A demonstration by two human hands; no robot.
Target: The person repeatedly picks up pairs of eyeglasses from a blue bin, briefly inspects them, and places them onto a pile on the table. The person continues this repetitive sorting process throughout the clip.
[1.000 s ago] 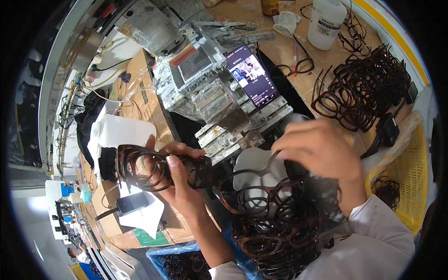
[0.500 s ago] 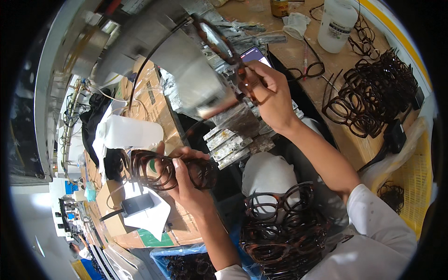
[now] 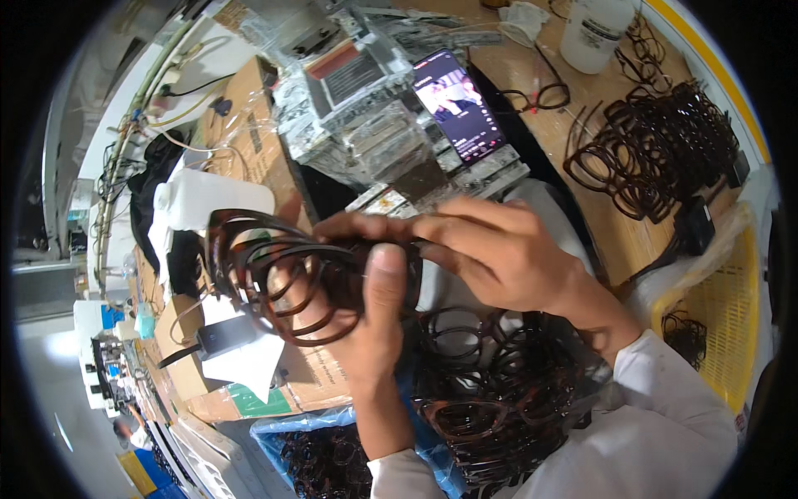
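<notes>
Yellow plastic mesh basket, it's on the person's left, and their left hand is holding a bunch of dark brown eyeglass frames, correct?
Not quite: the head view shows the yellow plastic mesh basket on the person's right. Their left hand does hold the bunch of dark brown eyeglass frames.

Glossy brown tortoiseshell eyeglass frames [image 3: 309, 249], rims overlapping, lie bunched in the left hand [image 3: 370, 337], toward nine o'clock from centre.

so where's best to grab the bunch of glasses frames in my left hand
Probably by the outer rims of the bunch of glasses frames, coming from the left: they stick out past your left hand and overlap closely enough to pinch together, while your right hand is at the other end.
</notes>
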